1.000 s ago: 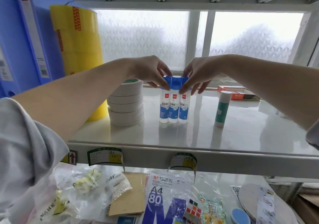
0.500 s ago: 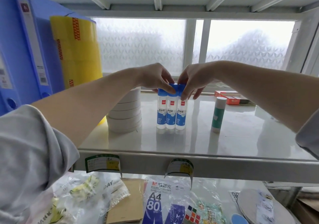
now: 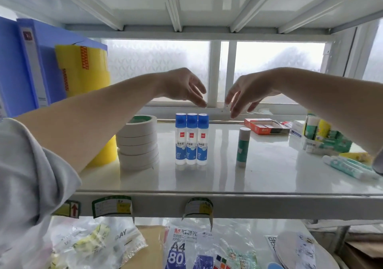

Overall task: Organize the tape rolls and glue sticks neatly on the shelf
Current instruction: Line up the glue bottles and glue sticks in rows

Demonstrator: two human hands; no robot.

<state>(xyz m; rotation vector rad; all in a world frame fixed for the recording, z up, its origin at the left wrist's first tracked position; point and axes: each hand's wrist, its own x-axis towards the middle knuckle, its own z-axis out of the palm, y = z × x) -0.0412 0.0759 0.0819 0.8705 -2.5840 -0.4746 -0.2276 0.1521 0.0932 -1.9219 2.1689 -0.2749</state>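
Both hands, left hand (image 3: 184, 86) and right hand (image 3: 246, 91), hover with relaxed fingers above three upright glue bottles (image 3: 191, 139) on shelf (image 3: 269, 175); tape stack (image 3: 137, 142) just left.

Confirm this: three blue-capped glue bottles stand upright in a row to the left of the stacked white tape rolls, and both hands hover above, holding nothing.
Wrong on one count. In the head view the three glue bottles stand to the right of the stacked white tape rolls, not the left. The rest holds: left hand and right hand hover above, holding nothing.
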